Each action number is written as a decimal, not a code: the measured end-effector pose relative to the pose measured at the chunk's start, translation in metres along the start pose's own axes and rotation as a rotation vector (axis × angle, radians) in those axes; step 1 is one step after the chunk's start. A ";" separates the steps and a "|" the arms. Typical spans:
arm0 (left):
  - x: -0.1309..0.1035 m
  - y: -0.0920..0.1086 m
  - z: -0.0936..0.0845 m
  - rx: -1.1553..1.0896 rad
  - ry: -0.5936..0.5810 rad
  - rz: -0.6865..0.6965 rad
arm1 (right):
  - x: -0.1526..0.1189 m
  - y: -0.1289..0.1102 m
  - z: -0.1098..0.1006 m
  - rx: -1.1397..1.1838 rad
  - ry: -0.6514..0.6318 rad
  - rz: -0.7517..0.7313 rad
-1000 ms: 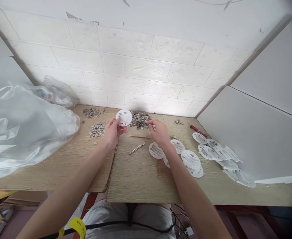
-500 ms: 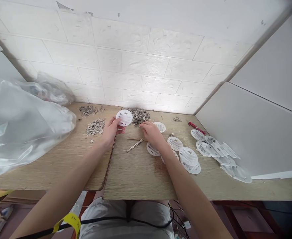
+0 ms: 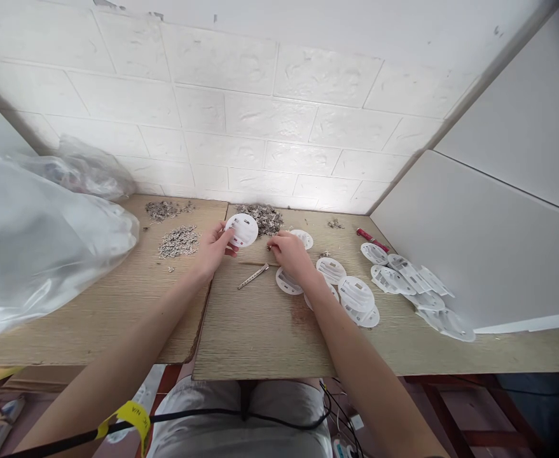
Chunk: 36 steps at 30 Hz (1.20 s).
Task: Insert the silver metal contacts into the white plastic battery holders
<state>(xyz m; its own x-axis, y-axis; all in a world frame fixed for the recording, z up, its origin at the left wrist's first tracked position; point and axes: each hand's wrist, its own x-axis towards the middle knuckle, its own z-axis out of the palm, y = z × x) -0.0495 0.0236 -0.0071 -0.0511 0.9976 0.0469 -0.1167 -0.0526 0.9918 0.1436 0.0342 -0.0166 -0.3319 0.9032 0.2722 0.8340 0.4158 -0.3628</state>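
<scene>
A white round disc [image 3: 243, 230] with slots is held up in my left hand [image 3: 215, 249], its fingers closed on the disc's left edge. To its right, my right hand [image 3: 286, 250] is low over the table, thumb and fingertips pinched on a tiny dark piece. A heap of small metal parts [image 3: 266, 218] lies just behind both hands. Another white disc [image 3: 302, 239] rests partly behind my right hand. Several more discs [image 3: 356, 294] lie around my right forearm. In front of the hands is a slim metal tool [image 3: 253, 277].
Small metal parts [image 3: 179, 242] are spread at the left, with a smaller heap [image 3: 161, 210] behind. A large plastic bag [image 3: 55, 235] fills the far left. Overlapping discs [image 3: 425, 289] and a red tube [image 3: 372, 239] lie right. A cable [image 3: 198, 416] crosses my lap.
The disc in my left hand has turned and tilted slightly, and its face shows more. My right hand has drawn back a little from the heap, with a small piece between its fingertips.
</scene>
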 end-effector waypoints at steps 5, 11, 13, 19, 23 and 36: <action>-0.002 0.002 0.001 0.043 -0.014 -0.012 | -0.003 -0.005 -0.004 -0.008 -0.021 0.026; -0.002 -0.001 0.002 0.056 -0.041 -0.020 | -0.006 -0.008 -0.004 0.013 -0.035 -0.023; -0.002 -0.002 0.002 0.045 -0.047 -0.033 | -0.006 -0.007 -0.003 0.038 -0.026 -0.022; -0.002 -0.002 0.000 -0.086 -0.060 -0.124 | -0.005 -0.006 -0.006 0.295 0.092 0.056; -0.001 -0.004 -0.001 -0.129 -0.099 -0.139 | -0.008 -0.011 -0.009 0.498 0.096 0.121; -0.008 0.001 0.001 -0.048 -0.209 -0.211 | -0.006 -0.008 -0.011 1.049 0.166 0.180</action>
<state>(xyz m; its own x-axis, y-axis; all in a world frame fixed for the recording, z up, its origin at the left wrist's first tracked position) -0.0478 0.0155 -0.0059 0.1841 0.9741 -0.1313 -0.1504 0.1599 0.9756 0.1439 0.0238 -0.0053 -0.1123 0.9672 0.2277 0.0443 0.2338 -0.9713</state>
